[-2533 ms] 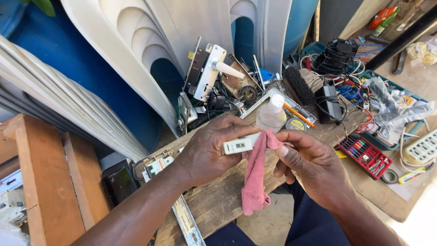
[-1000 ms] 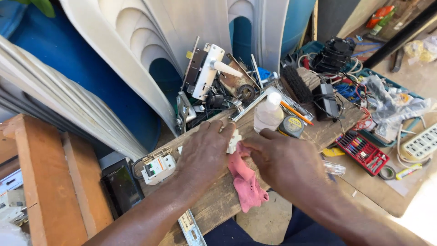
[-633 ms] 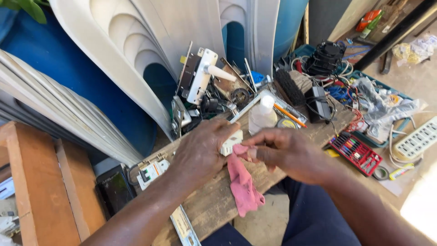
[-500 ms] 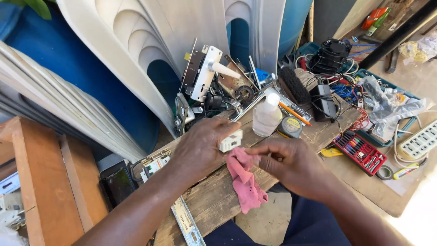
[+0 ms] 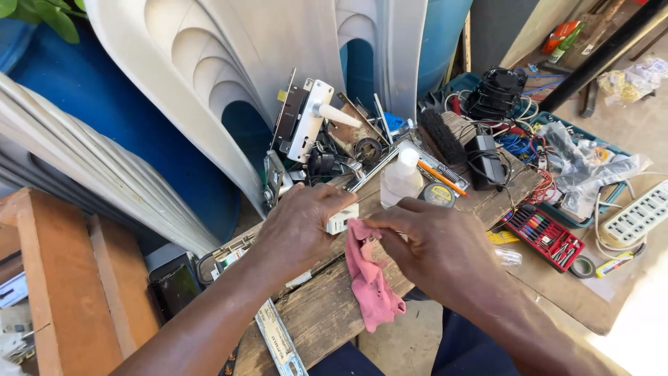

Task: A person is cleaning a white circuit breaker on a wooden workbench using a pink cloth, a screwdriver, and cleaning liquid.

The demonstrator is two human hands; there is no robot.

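The left hand (image 5: 300, 226) is curled around a small white plastic part (image 5: 342, 218), which sticks out between thumb and fingers just above the front edge of the wooden worktop (image 5: 327, 310). The right hand (image 5: 435, 247) is closed in a pinch on the top of a pink cloth (image 5: 369, 275), pressing it against the white part; the rest of the cloth hangs down over the planks. Both hands meet at the middle of the worktop.

Just behind the hands stands a small clear bottle (image 5: 401, 178) with a white cap, and beside it lies a round black tin (image 5: 438, 194) and an orange pencil (image 5: 442, 178). Further back sits a white door handle on its lock plate (image 5: 311, 117) among loose metal parts. A black brush (image 5: 441, 136) lies to the right, near a tangle of cables (image 5: 518, 143). A red case of small bits (image 5: 544, 235) rests lower right, and a white power strip (image 5: 639, 213) at the far right edge. A ruler (image 5: 278, 341) runs along the worktop under the left forearm.
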